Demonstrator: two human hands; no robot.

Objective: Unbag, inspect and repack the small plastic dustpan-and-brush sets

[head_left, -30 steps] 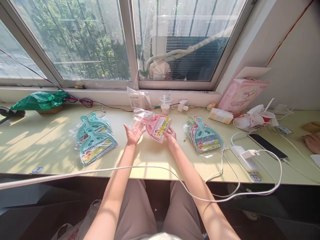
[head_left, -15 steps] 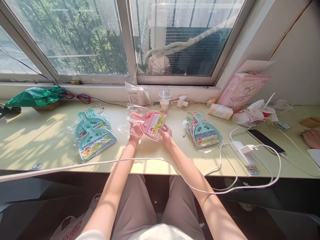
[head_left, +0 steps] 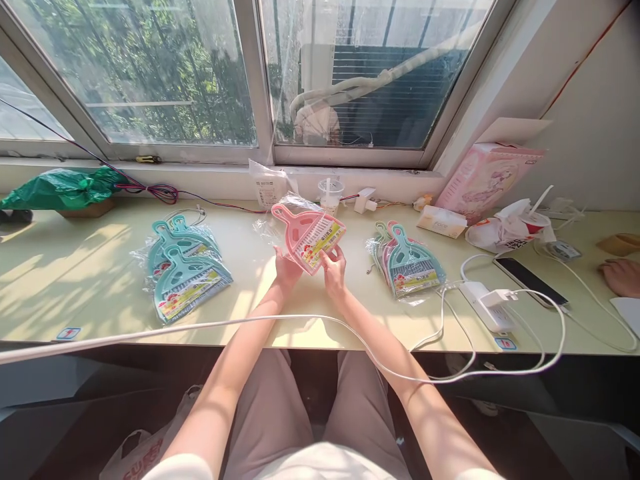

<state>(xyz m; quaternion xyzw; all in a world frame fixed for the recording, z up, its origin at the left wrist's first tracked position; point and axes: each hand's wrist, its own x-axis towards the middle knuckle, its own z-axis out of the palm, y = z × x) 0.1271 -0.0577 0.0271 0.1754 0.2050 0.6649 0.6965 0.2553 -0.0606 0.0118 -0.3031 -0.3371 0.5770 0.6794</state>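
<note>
A pink dustpan and brush set (head_left: 311, 233) in clear wrapping is held up over the table's middle, its handle pointing to the upper left. My left hand (head_left: 289, 267) grips it from below at its lower left edge, with the fingers partly behind it. The thumb and fingers of my right hand (head_left: 334, 268) are closed on its lower right edge. To the left lie several wrapped teal dustpan sets (head_left: 187, 273), overlapping. On the right is another overlapping pile, with a teal set (head_left: 413, 260) on top and pink and green ones under it.
A white cable crosses low in front of my forearms to a power strip (head_left: 485, 307). A phone (head_left: 531, 282), a plastic cup (head_left: 330, 195) and a pink box (head_left: 493, 175) stand or lie around. Another person's hand (head_left: 621, 277) rests at the far right.
The pink set has moved slightly right and up and its handle has turned a little. My left hand has shifted right with it, closer to my right hand.
</note>
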